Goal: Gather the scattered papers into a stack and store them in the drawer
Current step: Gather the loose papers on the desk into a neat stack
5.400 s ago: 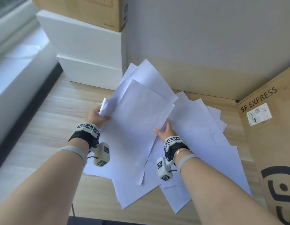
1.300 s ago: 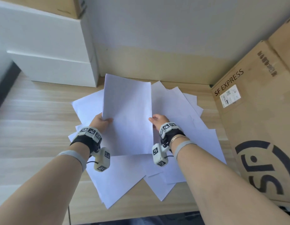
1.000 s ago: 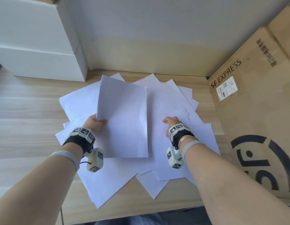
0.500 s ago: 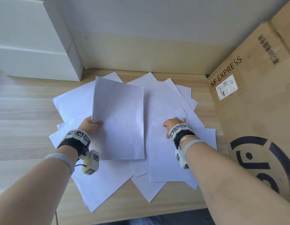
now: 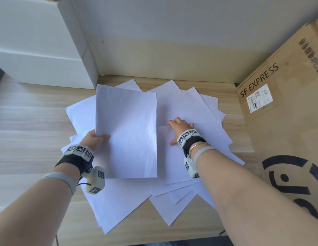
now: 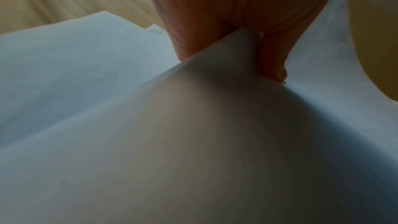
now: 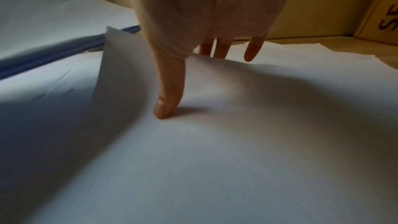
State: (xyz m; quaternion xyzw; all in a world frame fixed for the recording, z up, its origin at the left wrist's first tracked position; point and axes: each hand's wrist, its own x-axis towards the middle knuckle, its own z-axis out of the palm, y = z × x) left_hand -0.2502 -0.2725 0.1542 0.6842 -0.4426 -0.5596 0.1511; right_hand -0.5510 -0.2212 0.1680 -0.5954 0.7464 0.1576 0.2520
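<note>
My left hand (image 5: 99, 137) grips the left edge of a squared stack of white papers (image 5: 129, 132), thumb on top, and the stack's far end is tilted up off the desk. In the left wrist view my left hand (image 6: 247, 40) pinches that edge. Loose white sheets (image 5: 199, 110) fan out underneath and to the right. My right hand (image 5: 174, 132) is on one of them, a loose sheet (image 5: 176, 162). Its fingers hook over the far edge and its thumb presses on top. In the right wrist view that sheet (image 7: 215, 142) bulges up under my right hand (image 7: 193, 81).
The wooden desk (image 5: 30, 139) carries stacked white boxes (image 5: 39, 50) at the back left. A large SF Express cardboard box (image 5: 288, 121) stands close on the right. A wall runs along the back, and the desk's front edge is just below the papers.
My right hand has let go of the held stack's right edge and moved right onto a loose sheet, which now buckles up. My left hand keeps the stack.
</note>
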